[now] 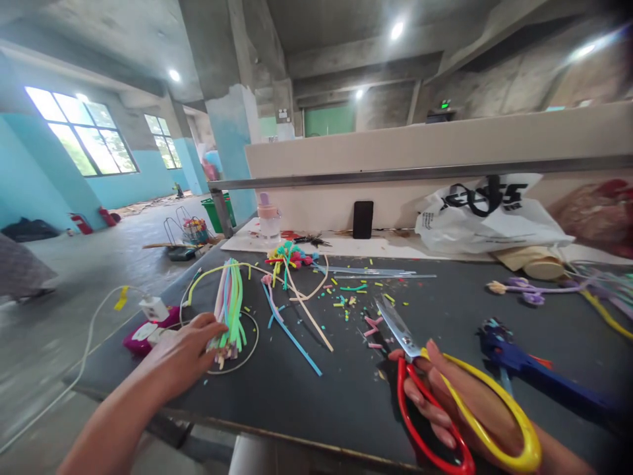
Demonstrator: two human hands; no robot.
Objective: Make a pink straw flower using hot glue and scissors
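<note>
My right hand holds scissors with one red and one yellow handle loop. Their blades look closed and point away over the dark tabletop, beside small pink and yellow offcuts. My left hand has its fingers round the near end of a bundle of pipe cleaners, mostly green with pink and blue, lying on the table. Part of that end is hidden under the fingers. Between my hands lie a loose blue pipe cleaner and a cream one. Several knotted coloured pieces sit further back.
A blue glue gun lies at the right, near purple pipe-cleaner pieces. Clear sticks lie further back. A phone, a bottle and a white bag stand behind. A magenta power strip with a cable is at left.
</note>
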